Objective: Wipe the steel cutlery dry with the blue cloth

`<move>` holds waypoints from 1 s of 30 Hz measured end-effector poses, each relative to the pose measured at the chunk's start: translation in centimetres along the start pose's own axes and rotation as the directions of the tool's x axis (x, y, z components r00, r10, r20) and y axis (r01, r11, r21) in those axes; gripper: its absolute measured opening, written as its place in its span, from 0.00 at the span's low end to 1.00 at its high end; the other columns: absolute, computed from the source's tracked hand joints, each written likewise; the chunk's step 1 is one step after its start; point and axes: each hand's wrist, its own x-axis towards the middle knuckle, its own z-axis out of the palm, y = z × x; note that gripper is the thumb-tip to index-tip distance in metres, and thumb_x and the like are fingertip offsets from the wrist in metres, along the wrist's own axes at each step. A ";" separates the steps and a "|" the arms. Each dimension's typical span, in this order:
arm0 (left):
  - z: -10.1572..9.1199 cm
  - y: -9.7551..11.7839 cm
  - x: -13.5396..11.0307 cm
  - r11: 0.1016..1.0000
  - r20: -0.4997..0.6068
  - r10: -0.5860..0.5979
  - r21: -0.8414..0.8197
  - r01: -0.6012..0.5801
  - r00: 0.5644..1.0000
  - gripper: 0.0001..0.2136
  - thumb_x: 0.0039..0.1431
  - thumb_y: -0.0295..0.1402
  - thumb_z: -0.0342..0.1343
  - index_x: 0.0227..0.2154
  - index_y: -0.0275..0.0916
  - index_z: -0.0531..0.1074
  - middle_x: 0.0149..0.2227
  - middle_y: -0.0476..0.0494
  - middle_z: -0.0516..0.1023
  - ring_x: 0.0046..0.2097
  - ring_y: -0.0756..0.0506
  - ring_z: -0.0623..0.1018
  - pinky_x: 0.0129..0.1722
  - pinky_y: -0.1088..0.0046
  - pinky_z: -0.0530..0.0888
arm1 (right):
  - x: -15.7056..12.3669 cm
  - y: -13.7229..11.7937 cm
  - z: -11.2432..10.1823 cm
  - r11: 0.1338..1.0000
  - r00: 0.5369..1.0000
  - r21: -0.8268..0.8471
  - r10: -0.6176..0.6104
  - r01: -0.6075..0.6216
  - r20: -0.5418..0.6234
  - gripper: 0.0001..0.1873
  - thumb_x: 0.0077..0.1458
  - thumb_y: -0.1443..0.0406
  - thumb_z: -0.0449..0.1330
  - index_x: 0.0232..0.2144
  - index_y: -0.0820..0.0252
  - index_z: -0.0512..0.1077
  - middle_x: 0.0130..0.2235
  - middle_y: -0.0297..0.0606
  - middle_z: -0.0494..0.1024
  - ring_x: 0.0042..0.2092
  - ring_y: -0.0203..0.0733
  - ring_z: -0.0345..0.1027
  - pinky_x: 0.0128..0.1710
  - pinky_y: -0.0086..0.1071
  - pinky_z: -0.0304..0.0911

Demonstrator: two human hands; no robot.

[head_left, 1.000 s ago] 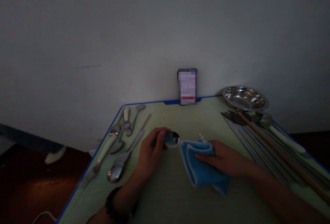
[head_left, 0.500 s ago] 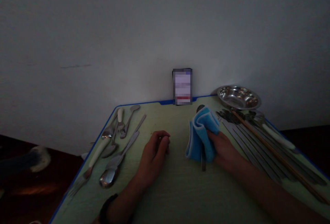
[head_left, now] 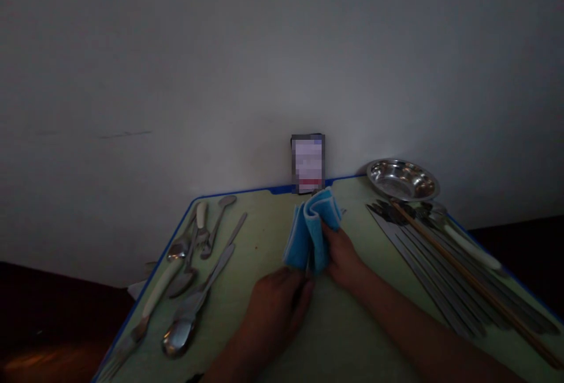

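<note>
My right hand (head_left: 342,255) is closed on a folded blue cloth (head_left: 308,231), held upright above the pale green table (head_left: 264,218). The cloth wraps a spoon, and only a thin strip of its handle (head_left: 307,269) shows below the fabric. My left hand (head_left: 275,306) sits just below the cloth with fingers curled, pinching the lower end of that handle. The spoon's bowl is hidden inside the cloth. Both hands meet near the middle of the table.
Loose cutlery (head_left: 194,265) with spoons, knives and a fork lies along the left edge. A steel bowl (head_left: 402,178) stands at the back right, with a row of metal utensils and a chopstick (head_left: 445,259) in front of it. A small blurred card (head_left: 308,163) leans on the wall.
The right hand swung the cloth-wrapped spoon from the right side back to the centre. The left hand, resting empty half a second ago, moved in and took the handle's end.
</note>
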 end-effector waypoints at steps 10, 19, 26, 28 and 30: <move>-0.8 -0.2 -0.7 0.969 0.066 0.022 -0.247 -0.005 0.998 0.12 0.55 0.29 0.45 0.16 0.38 0.59 0.16 0.55 0.57 0.21 0.54 0.63 0.22 0.77 0.57 | 1.0 -1.3 -0.5 0.998 1.000 -0.057 -0.005 0.006 0.020 0.15 0.35 0.59 0.67 0.27 0.60 0.71 0.21 0.29 0.75 0.25 0.36 0.68 0.27 0.29 0.64; -0.7 0.1 0.0 0.959 0.077 -0.193 -0.197 0.204 0.978 0.13 0.63 0.35 0.37 0.27 0.39 0.63 0.22 0.49 0.70 0.25 0.49 0.73 0.26 0.75 0.63 | 0.5 -1.1 -0.3 0.992 0.995 -0.084 -0.096 0.097 0.015 0.16 0.36 0.59 0.67 0.28 0.61 0.71 0.24 0.31 0.76 0.26 0.35 0.68 0.29 0.30 0.64; -0.7 0.0 -0.4 0.994 0.097 -0.034 -0.103 0.044 0.995 0.14 0.63 0.34 0.38 0.25 0.39 0.63 0.21 0.50 0.69 0.25 0.49 0.72 0.27 0.74 0.62 | 1.3 -1.4 -1.0 1.000 0.999 -0.002 -0.028 0.028 0.017 0.14 0.36 0.61 0.67 0.27 0.60 0.71 0.24 0.30 0.76 0.27 0.35 0.68 0.30 0.29 0.64; -0.8 0.0 -0.4 0.991 0.100 -0.036 -0.126 0.049 0.994 0.14 0.63 0.35 0.38 0.25 0.39 0.63 0.21 0.50 0.69 0.25 0.49 0.72 0.27 0.74 0.62 | 0.9 -1.3 -0.9 0.999 0.998 -0.045 -0.015 0.018 0.062 0.12 0.37 0.61 0.67 0.26 0.60 0.71 0.23 0.29 0.75 0.26 0.34 0.67 0.29 0.29 0.64; -0.8 0.0 -0.4 0.979 0.101 -0.063 -0.189 0.081 0.993 0.15 0.63 0.36 0.37 0.24 0.39 0.63 0.21 0.50 0.69 0.24 0.50 0.71 0.26 0.75 0.62 | 0.6 -1.3 -0.8 0.996 0.996 -0.082 -0.029 0.036 0.085 0.11 0.37 0.62 0.67 0.25 0.60 0.71 0.21 0.28 0.73 0.24 0.33 0.65 0.28 0.28 0.63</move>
